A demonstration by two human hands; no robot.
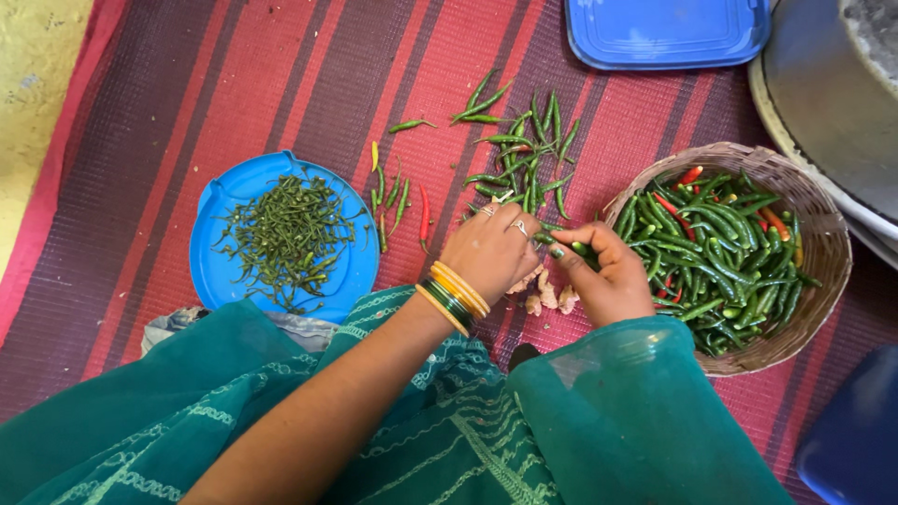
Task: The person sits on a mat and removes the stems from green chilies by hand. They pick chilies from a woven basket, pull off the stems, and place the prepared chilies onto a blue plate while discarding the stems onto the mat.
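Between the hands, a green chilli [572,248] is pinched by left hand [491,251] and right hand [608,276], with a small pile [524,159] lying beyond, stems [285,238] on the left lid [213,271], and a right basket [823,252] mostly full.

— Do we see any packages, labels, signs or screens here?
— No, we find none. Nothing before us is wrapped or boxed, nothing carries a label, and we see no sign or display.
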